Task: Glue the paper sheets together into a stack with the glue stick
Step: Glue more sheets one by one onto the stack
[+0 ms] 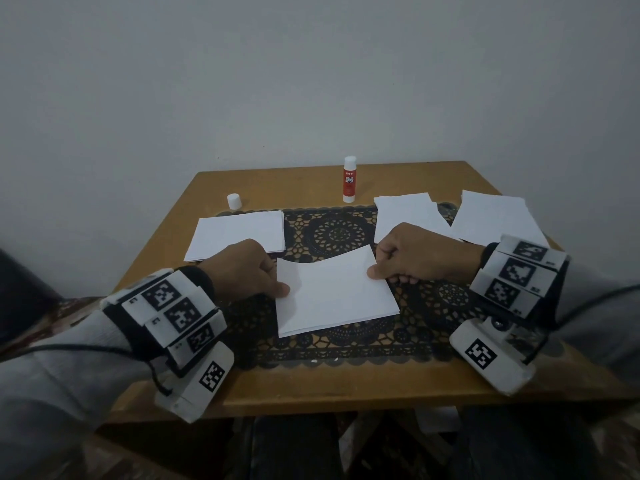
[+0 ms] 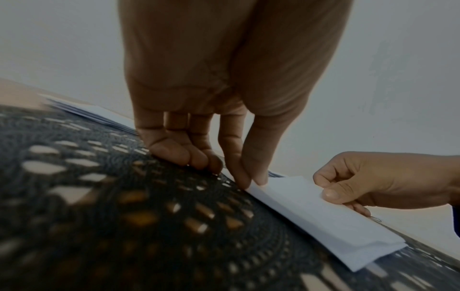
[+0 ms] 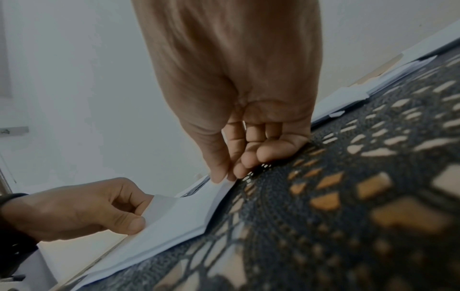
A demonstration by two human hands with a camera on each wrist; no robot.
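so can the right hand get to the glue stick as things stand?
Probably yes, once it lets go. The right hand pinches the top sheet at its edge. The glue stick stands upright and uncapped beyond it, with only bare mat and table between.

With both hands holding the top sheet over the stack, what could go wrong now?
1. The top sheet, pinched by the left hand and right hand, sags in the middle, so it may land wrinkled or skewed on the stack.
2. The glue stick stands open, its cap apart; it may dry.
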